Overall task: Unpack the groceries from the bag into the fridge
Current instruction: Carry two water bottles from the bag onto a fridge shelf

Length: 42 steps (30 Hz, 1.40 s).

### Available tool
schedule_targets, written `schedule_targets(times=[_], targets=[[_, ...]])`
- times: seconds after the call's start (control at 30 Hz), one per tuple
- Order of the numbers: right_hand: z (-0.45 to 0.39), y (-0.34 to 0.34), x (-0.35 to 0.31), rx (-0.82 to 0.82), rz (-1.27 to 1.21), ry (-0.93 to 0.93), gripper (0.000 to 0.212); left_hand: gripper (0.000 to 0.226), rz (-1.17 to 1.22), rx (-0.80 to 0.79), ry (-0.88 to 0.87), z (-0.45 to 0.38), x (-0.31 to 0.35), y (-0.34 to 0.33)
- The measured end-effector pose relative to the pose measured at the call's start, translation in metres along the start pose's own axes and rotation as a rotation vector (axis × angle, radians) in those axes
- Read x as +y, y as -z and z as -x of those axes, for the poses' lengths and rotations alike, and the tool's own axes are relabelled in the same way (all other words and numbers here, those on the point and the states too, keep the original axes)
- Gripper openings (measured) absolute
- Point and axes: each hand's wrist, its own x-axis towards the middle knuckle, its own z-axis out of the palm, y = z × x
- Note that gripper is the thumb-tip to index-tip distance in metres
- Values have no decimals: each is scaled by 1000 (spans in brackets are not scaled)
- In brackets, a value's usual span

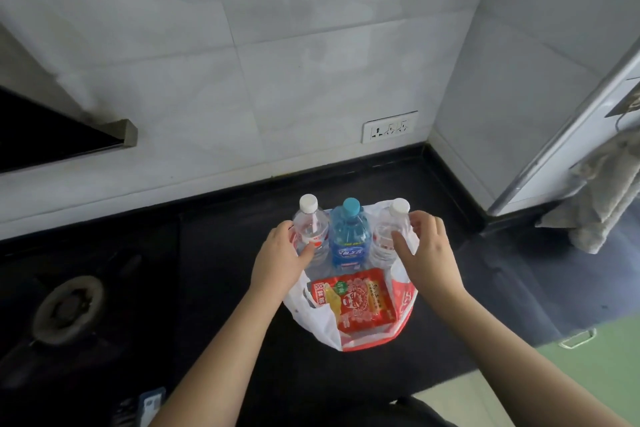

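Both your arms reach forward from the near edge, bare, with the hands meeting at the bag [403, 302]. The bag is white and red plastic. It sits open on the black counter [221, 218], near the far right corner.

Three bottles stand upright in a row at the far side of the bag. The left bottle [311, 236] is clear with a white cap. The blue bottle [349, 239] is in the middle and has a blue cap. The right bottle [388, 236] is clear with a white cap too. A red packet [356, 302] lies flat in the bag, just nearer to you than the bottles.

Your left hand [280, 260] is on the left side of the bag. Its fingers curl against the left bottle, thumb near the front of it. Your right hand [426, 250] is on the right side. Its fingers and thumb are spread wide around the right bottle and the bag's edge. You can't tell if it really grips yet.

A stove burner [69, 308] is on the left. A wall socket [389, 126] is on the far wall. A grey cloth [602, 198] hangs at the right.
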Motion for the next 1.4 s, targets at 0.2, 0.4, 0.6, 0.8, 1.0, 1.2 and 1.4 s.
schedule_targets(times=[0.2,0.4,0.6,0.8,1.0,1.2,1.4], targets=[[-25,-4,10,-108,15,-21,65,70,75,-8,38,-19,-6,-14],[-44,-6,14,-200,38,-40,70,75,256,-47,159,-38,-3,-24],[-55,-10,12,-298,146,-24,75,82,216,-109,220,-54,-3,-33],[-55,-16,15,-382,230,18,83,67,112,-201,195,-66,-2,-37],[-53,-16,16,-342,166,4,76,56,157,-120,187,-54,-2,-39],[-42,-4,17,-299,29,-64,87,61,241,68,85,-30,0,-21],[-30,17,13,-194,-166,-93,76,63,304,195,-58,-4,3,9]])
